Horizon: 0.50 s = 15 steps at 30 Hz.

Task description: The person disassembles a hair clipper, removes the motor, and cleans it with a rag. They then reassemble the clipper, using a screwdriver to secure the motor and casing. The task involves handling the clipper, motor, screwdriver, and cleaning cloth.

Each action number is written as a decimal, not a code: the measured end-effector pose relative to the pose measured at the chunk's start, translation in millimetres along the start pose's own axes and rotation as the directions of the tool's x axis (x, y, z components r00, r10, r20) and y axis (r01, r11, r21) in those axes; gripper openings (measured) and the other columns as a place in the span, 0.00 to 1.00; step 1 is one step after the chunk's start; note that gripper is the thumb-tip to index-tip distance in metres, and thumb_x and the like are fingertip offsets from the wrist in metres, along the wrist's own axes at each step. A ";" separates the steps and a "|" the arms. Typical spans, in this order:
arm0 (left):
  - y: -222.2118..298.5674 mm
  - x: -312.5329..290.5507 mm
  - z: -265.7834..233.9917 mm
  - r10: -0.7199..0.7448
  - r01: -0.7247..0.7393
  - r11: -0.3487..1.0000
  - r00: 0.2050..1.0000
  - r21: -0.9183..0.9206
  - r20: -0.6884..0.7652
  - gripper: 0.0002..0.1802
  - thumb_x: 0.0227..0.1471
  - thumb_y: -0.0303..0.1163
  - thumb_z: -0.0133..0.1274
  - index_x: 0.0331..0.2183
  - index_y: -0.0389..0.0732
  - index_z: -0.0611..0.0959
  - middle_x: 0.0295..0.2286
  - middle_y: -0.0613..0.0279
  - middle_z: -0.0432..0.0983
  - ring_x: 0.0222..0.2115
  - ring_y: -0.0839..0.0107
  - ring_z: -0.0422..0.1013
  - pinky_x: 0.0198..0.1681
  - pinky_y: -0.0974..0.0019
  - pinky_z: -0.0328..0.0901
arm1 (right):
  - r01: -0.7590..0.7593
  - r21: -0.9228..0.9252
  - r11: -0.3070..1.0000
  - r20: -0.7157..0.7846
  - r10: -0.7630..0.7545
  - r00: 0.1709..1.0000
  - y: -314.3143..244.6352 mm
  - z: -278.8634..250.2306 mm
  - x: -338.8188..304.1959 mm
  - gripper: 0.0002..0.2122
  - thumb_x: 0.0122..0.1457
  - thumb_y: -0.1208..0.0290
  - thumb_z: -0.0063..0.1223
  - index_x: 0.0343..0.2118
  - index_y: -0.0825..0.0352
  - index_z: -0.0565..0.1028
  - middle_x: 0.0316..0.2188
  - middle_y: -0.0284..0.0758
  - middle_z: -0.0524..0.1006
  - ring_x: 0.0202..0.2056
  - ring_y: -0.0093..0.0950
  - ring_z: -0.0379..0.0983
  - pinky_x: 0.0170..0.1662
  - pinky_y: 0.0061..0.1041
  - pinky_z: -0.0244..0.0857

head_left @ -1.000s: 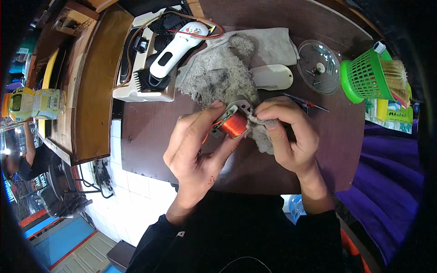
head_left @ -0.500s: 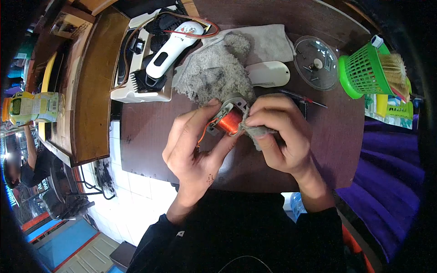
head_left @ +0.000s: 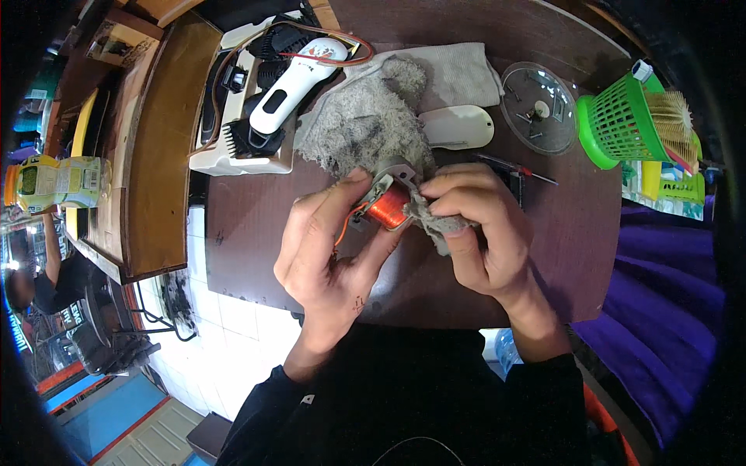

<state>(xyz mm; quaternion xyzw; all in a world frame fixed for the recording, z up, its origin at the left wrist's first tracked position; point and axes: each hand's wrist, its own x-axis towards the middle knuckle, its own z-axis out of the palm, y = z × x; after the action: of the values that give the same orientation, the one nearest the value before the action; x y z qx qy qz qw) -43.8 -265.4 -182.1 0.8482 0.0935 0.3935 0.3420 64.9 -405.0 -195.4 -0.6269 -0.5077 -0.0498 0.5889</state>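
I have the left hand [head_left: 322,245] clamped on an orange-red wire coil [head_left: 389,206] in a grey metal frame [head_left: 395,168], above the dark brown tabletop [head_left: 247,248]. I find the right hand [head_left: 491,225] pinching a crumpled grey cloth [head_left: 440,224] at the frame's right side. Beyond, I record a shaggy grey towel [head_left: 361,128].

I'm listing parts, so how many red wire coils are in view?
1: the red coil, held in the left hand, near the grey cloth in the right hand. Others could be hidden.

copper-orange coil [head_left: 388,206], orange wire [head_left: 343,225], grey cloth [head_left: 437,224], mottled grey-white towel [head_left: 365,128], white clipper [head_left: 301,84], brown table [head_left: 252,241], green basket [head_left: 618,128], purple fabric [head_left: 653,318]
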 end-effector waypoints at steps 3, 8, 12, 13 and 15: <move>0.1 -1.6 0.5 0.007 -0.007 1.000 1.000 0.003 0.012 0.26 0.33 0.22 0.70 0.40 0.32 0.81 0.37 0.53 0.79 0.35 0.66 0.76 0.36 0.69 0.71 | 0.065 -0.068 0.996 0.002 -0.065 0.998 1.7 -0.3 0.7 0.11 0.53 0.81 0.53 0.41 0.69 0.72 0.37 0.41 0.76 0.37 0.39 0.75 0.41 0.35 0.70; -1.1 -1.8 0.0 0.036 -0.036 0.999 0.999 0.005 0.019 0.25 0.32 0.20 0.68 0.39 0.32 0.82 0.36 0.54 0.79 0.34 0.65 0.74 0.36 0.68 0.69 | 0.086 -0.099 0.991 -0.003 -0.087 0.996 3.7 -2.2 -2.9 0.12 0.53 0.82 0.53 0.42 0.70 0.72 0.37 0.41 0.77 0.37 0.38 0.76 0.40 0.35 0.71; -2.1 -3.3 3.0 0.063 -0.063 0.998 0.997 -0.009 0.048 0.24 0.31 0.19 0.66 0.38 0.32 0.82 0.37 0.55 0.79 0.34 0.65 0.74 0.38 0.67 0.68 | 0.102 -0.074 0.992 -0.030 -0.104 0.994 2.3 0.9 -3.7 0.12 0.54 0.83 0.50 0.43 0.70 0.71 0.37 0.41 0.78 0.36 0.38 0.76 0.40 0.32 0.72; -1.2 -4.0 3.0 0.048 -0.047 0.999 0.997 -0.004 0.059 0.24 0.31 0.19 0.66 0.38 0.32 0.82 0.37 0.55 0.79 0.34 0.65 0.74 0.38 0.67 0.68 | 0.049 -0.035 0.998 -0.053 -0.051 0.997 2.8 1.8 -5.7 0.12 0.54 0.83 0.49 0.43 0.71 0.71 0.37 0.42 0.78 0.36 0.38 0.76 0.40 0.32 0.71; 1.2 -5.0 2.3 0.016 -0.017 1.000 0.996 0.006 0.082 0.23 0.31 0.19 0.66 0.37 0.32 0.82 0.36 0.55 0.79 0.33 0.65 0.74 0.37 0.67 0.68 | -0.055 0.045 0.997 -0.094 0.059 0.994 2.9 3.4 -10.8 0.12 0.56 0.83 0.47 0.44 0.71 0.70 0.37 0.42 0.77 0.36 0.38 0.76 0.40 0.30 0.71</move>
<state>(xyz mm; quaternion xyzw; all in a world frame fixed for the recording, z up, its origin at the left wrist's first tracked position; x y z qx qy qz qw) -45.7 -269.6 -185.3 0.8655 0.0735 0.3609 0.3395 59.9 -408.0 -205.5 -0.6255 -0.4618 -0.0520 0.6267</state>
